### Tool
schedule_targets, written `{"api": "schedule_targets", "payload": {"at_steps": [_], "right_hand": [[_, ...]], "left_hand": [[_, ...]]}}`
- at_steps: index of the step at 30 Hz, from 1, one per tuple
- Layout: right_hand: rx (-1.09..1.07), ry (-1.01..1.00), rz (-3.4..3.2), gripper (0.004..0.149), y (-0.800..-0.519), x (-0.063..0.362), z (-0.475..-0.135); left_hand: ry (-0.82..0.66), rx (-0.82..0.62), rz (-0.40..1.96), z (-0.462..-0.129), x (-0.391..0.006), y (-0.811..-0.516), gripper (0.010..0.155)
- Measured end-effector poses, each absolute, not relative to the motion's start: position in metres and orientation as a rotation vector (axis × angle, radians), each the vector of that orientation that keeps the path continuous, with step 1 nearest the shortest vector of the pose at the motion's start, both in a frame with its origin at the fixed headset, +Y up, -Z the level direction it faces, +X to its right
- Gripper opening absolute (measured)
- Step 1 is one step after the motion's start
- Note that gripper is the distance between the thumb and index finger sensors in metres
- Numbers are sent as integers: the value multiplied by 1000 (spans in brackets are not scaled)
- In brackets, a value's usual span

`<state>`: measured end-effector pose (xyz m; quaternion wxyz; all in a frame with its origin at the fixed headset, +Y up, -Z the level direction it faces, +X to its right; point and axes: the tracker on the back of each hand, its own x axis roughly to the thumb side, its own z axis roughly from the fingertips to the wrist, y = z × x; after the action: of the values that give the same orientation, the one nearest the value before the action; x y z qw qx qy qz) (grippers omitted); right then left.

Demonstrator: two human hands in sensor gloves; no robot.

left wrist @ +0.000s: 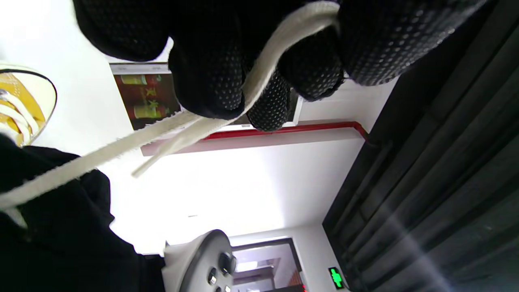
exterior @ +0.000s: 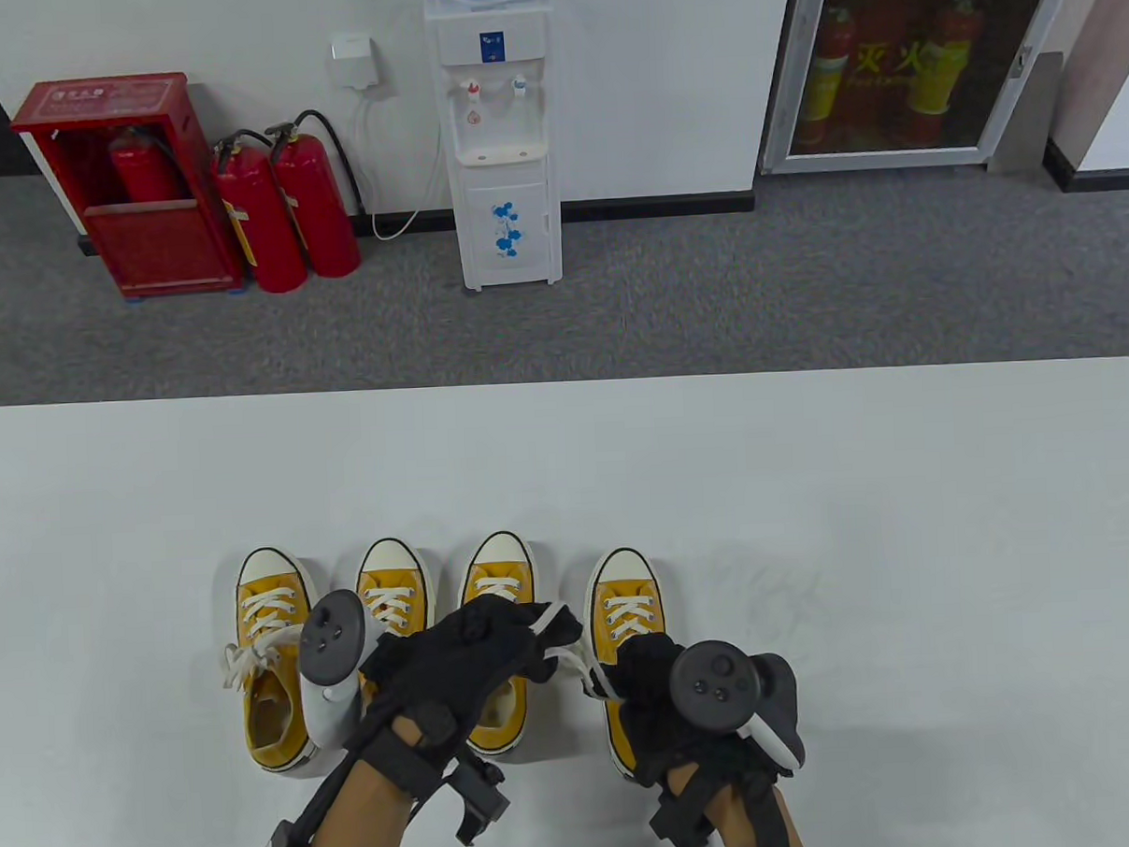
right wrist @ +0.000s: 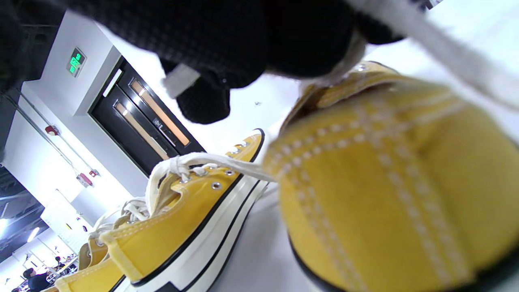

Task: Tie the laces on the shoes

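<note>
Pinching lace (left wrist: pixel 259 77) — left hand (exterior: pixel 481 647)

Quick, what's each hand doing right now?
Left hand: pinching a lace.
Right hand: gripping a lace too.

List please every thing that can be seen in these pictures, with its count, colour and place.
sneakers: four, yellow with white toe caps, in a row on the near table.
laces: white; one stretches between both hands above the right two sneakers.
table: one, white, foreground.
fire extinguishers: three red, far left by the wall, one inside a red box.
water dispenser: one, white, against the wall.
extinguisher cabinet: one, glass-fronted, far right.
left hand: black glove, pinches a lace.
right hand: black glove, grips a lace.
</note>
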<state>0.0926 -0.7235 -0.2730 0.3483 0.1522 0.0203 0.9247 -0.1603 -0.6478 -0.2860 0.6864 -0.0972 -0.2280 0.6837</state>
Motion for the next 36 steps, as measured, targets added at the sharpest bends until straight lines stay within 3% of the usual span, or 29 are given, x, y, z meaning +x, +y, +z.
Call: {"api": "schedule_targets", "payload": {"at_steps": [20, 36], "right_hand": [[348, 159, 1975, 40, -729, 123, -276], [254, 166, 1612, 44, -745, 140, -281]], "left_hand": [[-305, -346, 1250, -320, -139, -715, 37], [-320, -443, 1233, -309, -121, -746, 39]]}}
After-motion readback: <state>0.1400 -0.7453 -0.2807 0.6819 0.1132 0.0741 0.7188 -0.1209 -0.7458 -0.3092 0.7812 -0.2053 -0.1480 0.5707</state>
